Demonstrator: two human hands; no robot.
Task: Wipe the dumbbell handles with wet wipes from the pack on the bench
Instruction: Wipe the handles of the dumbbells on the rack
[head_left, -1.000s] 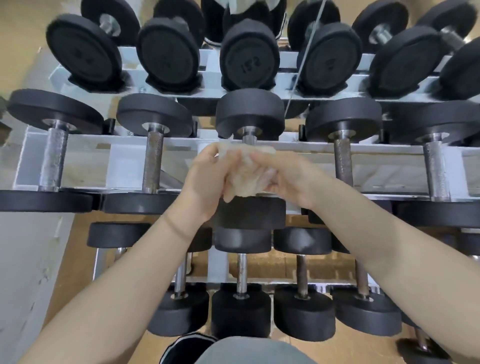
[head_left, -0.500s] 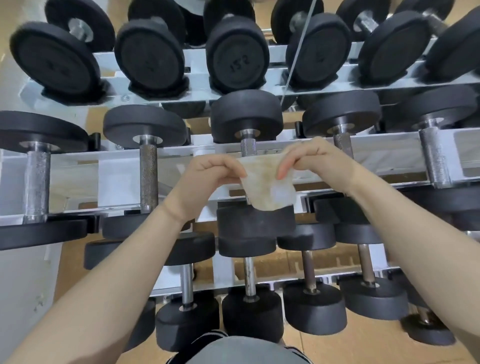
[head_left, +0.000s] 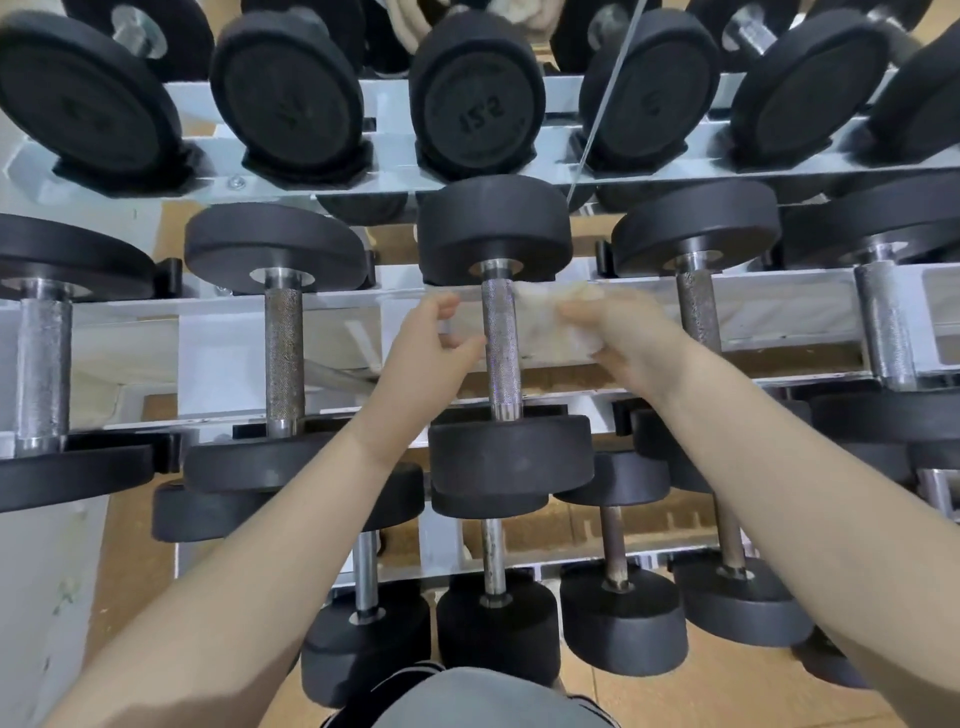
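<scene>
A dirty, yellowish wet wipe (head_left: 545, 319) runs behind the knurled steel handle (head_left: 502, 358) of the middle-row dumbbell with black round heads (head_left: 511, 454). My right hand (head_left: 631, 338) grips the wipe's right part just right of the handle. Left of the handle, my left hand (head_left: 428, 345) curls finger and thumb round a small pale end of the wipe. The part of the wipe behind the handle is hidden. The pack and the bench are out of view.
The white three-tier rack (head_left: 779, 291) holds several black dumbbells. Neighbouring handles stand close by at the left (head_left: 284, 353) and the right (head_left: 698, 312). Smaller dumbbells fill the bottom row (head_left: 493, 623). A thin cable (head_left: 597, 104) hangs across the top row.
Both hands held the wipe bunched, then spread, in front of the handle. Now the wipe lies behind the handle, with one hand on each side of it.
</scene>
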